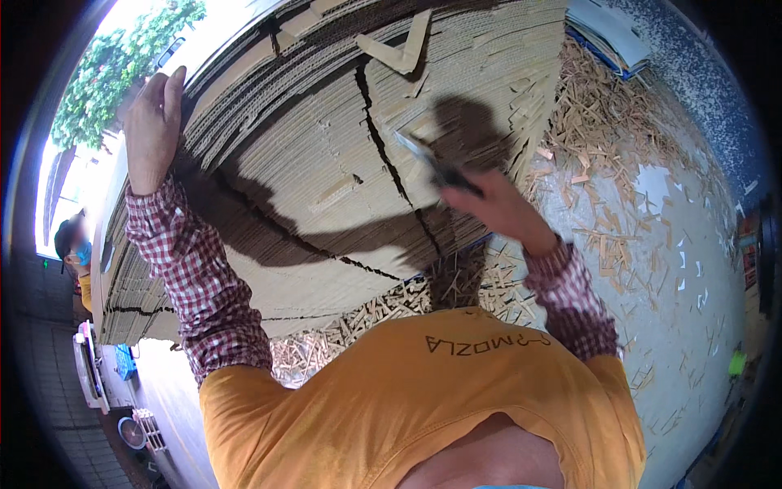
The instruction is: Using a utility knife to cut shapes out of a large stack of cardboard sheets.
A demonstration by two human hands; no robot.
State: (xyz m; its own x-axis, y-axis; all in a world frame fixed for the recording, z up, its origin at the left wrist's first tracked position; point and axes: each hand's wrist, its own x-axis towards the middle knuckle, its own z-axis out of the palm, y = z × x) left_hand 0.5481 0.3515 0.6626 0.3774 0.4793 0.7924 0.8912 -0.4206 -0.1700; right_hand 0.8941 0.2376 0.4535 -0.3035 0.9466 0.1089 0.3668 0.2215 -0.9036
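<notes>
I've left hand [155,122] at the brown corrugated-cardboard stack's [305,171] edge, grip unclear, right hand [507,210] clutching a dark-handled silvery tool [440,168], open room rightward.

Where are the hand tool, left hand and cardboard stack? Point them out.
Hand tool [442,170], head view: dark handle.
Left hand [153,126], head view: its back.
Cardboard stack [319,155], head view: corrugated side.

We log an orange-yellow T-shirt [342,399], dark lettering [459,345] on its front, a stitched band round the neckline [440,442]. Burgundy-and-white checked cloth on both forearms: left sleeve [191,265], right sleeve [570,301], each gathered at the wrist, loosely wrinkled above. Left hand [153,122], right hand [498,209] bare.
</notes>
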